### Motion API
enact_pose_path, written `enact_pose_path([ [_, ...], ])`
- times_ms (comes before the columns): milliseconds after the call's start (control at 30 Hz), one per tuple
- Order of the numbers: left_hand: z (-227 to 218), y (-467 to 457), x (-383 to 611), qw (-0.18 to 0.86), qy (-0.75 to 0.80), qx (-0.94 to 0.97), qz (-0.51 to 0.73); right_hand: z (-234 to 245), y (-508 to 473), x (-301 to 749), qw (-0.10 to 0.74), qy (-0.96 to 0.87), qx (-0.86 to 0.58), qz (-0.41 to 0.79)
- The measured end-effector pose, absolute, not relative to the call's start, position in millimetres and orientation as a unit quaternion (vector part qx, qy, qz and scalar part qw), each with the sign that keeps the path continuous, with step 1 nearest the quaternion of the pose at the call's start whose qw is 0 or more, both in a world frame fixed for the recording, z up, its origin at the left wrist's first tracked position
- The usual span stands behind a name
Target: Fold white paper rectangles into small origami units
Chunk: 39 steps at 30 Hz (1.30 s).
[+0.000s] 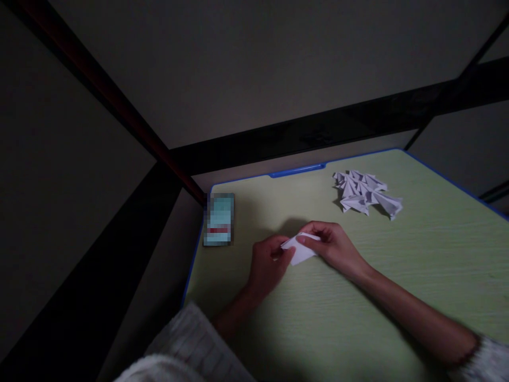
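Between my two hands is a small folded piece of white paper (303, 254), held just above the tabletop. My left hand (270, 261) pinches its left edge, thumb on the near face. On the paper's upper right side, my right hand (333, 243) grips it with the thumb pressed flat across the top and the fingers curled behind. The fingertips behind the paper are partly hidden. A cluster of folded white paper pieces (360, 192) with pointed, pleated shapes lies farther back, to the right of my hands.
The light green table (397, 270) has a blue rim and a blue tray-like strip (298, 170) at its far edge. A phone-like, pixelated rectangle (219, 219) lies at the back left corner. Pale wall panels with dark bands stand behind and to the left.
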<state>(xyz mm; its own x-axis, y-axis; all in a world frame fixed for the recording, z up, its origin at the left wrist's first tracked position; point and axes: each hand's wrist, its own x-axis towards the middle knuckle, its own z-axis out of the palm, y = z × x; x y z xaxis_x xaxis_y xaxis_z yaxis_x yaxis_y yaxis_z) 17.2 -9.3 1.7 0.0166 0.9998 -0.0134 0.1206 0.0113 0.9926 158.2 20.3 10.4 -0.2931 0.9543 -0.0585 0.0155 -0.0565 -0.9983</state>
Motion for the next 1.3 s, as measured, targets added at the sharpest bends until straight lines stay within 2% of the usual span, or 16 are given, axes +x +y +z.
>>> enact_pose_path([
  [533,4,-6,16,0.562,0.510,0.483,0.436,13,20,162,0.415,-0.508,-0.451,0.606],
  [700,4,-5,19,0.599,0.509,0.483,0.385,12,20,161,0.362,-0.574,-0.432,0.594],
  [900,1,-1,14,0.563,0.526,0.425,0.475,12,22,161,0.444,-0.541,-0.353,0.620],
  [1000,-1,1,11,0.578,0.509,0.393,0.504,11,22,162,0.452,-0.557,-0.301,0.629],
  [1167,5,-2,14,0.584,0.502,0.436,0.466,10,18,160,0.478,-0.584,-0.326,0.569],
  [1300,9,-4,16,0.555,0.493,0.512,0.434,11,16,162,0.497,-0.662,-0.339,0.446],
])
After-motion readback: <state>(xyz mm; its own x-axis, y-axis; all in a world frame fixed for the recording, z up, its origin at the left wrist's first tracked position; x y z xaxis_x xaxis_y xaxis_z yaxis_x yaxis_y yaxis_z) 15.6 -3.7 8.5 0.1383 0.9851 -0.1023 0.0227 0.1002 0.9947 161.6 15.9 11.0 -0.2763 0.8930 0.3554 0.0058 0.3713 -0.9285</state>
